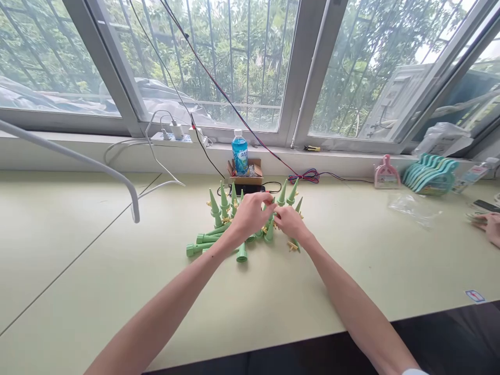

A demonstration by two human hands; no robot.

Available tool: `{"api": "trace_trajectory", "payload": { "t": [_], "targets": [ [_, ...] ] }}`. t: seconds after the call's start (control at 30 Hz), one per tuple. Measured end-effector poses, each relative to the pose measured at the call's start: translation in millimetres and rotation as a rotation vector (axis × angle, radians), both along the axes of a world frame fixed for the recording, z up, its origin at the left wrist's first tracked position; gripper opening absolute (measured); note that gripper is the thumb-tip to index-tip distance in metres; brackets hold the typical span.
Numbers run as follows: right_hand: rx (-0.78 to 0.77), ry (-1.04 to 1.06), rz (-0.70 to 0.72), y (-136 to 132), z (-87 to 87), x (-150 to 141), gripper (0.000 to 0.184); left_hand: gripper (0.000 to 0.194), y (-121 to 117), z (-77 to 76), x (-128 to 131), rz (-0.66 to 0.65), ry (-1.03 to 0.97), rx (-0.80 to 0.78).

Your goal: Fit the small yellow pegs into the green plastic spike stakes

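Bright daylight, backlit through windows (203, 62) behind the blue bottle (240, 154); foliage beyond it hazy, sky patches (466, 5) up and right of it blown out. Table (253, 307) in front of the bottle evenly lit, just faint soft shadows under the green spikes (241, 254). Wide-angle distortion: window frames (111, 67) splay outward either side of the bottle. Fine detail soft just below it

Left hand (252, 212), right hand (289, 221) — close together, both curled, bare forearms (183, 289) converging forward
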State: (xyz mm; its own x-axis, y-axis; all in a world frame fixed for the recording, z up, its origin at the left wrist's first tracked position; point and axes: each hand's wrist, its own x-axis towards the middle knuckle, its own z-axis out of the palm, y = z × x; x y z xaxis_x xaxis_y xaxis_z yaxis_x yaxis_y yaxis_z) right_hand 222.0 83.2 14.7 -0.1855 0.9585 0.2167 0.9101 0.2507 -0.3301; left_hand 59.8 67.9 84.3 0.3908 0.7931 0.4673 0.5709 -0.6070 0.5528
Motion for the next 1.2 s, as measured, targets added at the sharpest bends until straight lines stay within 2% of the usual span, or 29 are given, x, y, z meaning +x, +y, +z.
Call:
{"api": "trace_trajectory", "payload": {
  "t": [0.2,0.37,0.7,1.2],
  "targets": [
    [0.013,0.057,-0.013,1,-2.5,3,0.019,0.022,4,-0.9,0,-0.061,0.012,0.037],
    [-0.004,0.067,0.031,0,-5.7,8,0.02,0.024,5,0.9,1,-0.092,0.036,0.031],
    [0.076,-0.198,0.065,-9,-7.2,14,0.02,0.027,5,2.0,2,-0.137,0.051,0.044],
    [0.256,-0.193,0.083,-12,-12.6,29,0.025,0.025,9,-2.6,0,-0.118,0.024,0.083]
  ]
}}
